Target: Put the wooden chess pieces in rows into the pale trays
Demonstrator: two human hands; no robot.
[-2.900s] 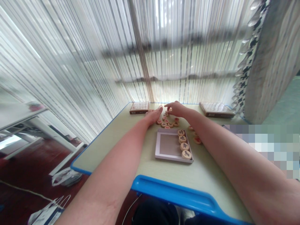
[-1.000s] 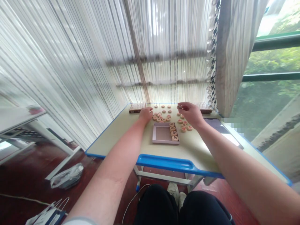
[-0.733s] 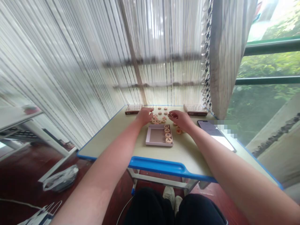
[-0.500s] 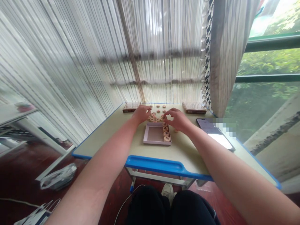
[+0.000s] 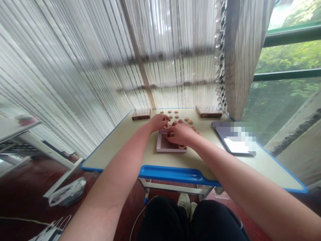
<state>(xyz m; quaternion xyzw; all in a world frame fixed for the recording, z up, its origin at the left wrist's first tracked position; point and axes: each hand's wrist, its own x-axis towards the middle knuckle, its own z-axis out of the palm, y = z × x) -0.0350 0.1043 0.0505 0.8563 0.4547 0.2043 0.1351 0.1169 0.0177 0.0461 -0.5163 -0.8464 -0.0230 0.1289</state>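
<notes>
A shallow pale box (image 5: 158, 146) lies on the table in front of me. Inside its near right corner a round wooden xiangqi piece (image 5: 182, 146) shows; my hand covers the pieces behind it. My right hand (image 5: 181, 133) is over the box, its fingers curled down and pinched around a piece that they mostly hide. At the box's far edge, my left hand (image 5: 159, 122) has its thumb and fingers bent around a xiangqi piece (image 5: 167, 125) in the small group there. Fingers partly block that group.
Loose xiangqi pieces (image 5: 187, 119) lie behind and right of the box. Two flat boxes (image 5: 141, 114) (image 5: 209, 111) sit at the far corners. A phone-like device (image 5: 234, 142) lies on the right. The table (image 5: 120, 144) has a blue rim and front pen groove.
My right hand has moved left and nearer, from the pieces behind the box to over its inside. My left hand has shifted slightly right. The view has tilted a little.
</notes>
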